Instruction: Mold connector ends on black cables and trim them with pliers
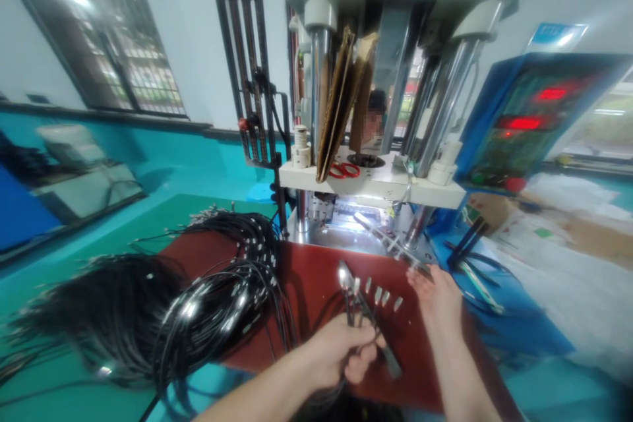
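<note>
Cables (pixel 352 306) pinched in left hand (pixel 341 349); right hand (pixel 438 300) spread on red board (pixel 311 270).

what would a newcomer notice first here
A big tangle of thin black cables sprawls over the dark red mat at left. Behind it rises a grey press with steel columns. The left hand grips a fan of metal-tipped cable ends; the right hand lies just right of them.

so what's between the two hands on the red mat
Metal tips of the cables the left hand grips, fanned over the red mat; head view.
</note>
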`<state>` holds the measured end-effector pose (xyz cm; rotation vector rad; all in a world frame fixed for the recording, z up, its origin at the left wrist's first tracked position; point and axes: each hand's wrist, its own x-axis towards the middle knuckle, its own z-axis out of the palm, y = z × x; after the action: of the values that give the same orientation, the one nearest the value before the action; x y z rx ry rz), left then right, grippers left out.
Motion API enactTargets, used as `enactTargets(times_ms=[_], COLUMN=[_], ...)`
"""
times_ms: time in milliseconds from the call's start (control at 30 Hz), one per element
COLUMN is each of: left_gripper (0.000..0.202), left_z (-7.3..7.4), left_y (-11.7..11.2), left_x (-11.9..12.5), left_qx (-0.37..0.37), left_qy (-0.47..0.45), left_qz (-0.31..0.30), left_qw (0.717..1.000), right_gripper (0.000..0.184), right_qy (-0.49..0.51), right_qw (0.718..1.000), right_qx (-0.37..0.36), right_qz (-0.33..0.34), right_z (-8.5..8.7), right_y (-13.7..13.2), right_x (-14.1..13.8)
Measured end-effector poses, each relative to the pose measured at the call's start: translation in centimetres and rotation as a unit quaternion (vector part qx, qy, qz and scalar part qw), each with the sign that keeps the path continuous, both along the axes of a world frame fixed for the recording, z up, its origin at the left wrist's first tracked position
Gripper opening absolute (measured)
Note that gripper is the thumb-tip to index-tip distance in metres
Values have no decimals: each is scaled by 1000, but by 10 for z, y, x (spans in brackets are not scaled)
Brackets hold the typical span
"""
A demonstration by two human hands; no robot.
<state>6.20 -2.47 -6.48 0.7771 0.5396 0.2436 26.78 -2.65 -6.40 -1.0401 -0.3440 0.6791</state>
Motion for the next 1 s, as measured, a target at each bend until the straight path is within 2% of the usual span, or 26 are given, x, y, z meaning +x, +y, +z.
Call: enactTargets(times_ms=[133,233,367,467,533,600,667,733,800,900,1000], left_gripper=[28,30,30,28,27,24,21,19,21,26,25], left_z=[3,-2,-14,-18,-19,-18,-18,-18,-20,-23,-22], left_y=[-2,2,5,5,5,6,6,6,5,4,9], left_x=[-1,6,18,23,25,28,30,32,33,32,34], left_qx=[22,51,112,156,180,199,228,266,310,352,356], left_qy=[-42,-35,-11,-1,15,37,64,93,116,134,145], left_qz=[18,75,152,180,185,184,181,182,184,186,178], left_qw=[999,995,982,971,966,962,955,942,926,907,906], right_gripper=[31,35,49,54,48,31,20,22,26,23,27], right_qy=[-11,-20,-28,-112,-248,-417,-558,-645,-690,-724,-736], right_qw=[999,996,989,965,921,847,768,714,682,645,636], right_qx=[-23,-72,-141,-220,-284,-318,-308,-270,-239,-238,-228], right_qz=[-42,-41,27,88,98,89,71,43,27,59,47], right_z=[-5,-12,-21,-28,-34,-40,-44,-45,-44,-42,-44], right_y=[-21,-47,-82,-98,-102,-101,-96,-86,-74,-54,-42], right_x=[23,34,49,70,88,103,107,97,76,46,35])
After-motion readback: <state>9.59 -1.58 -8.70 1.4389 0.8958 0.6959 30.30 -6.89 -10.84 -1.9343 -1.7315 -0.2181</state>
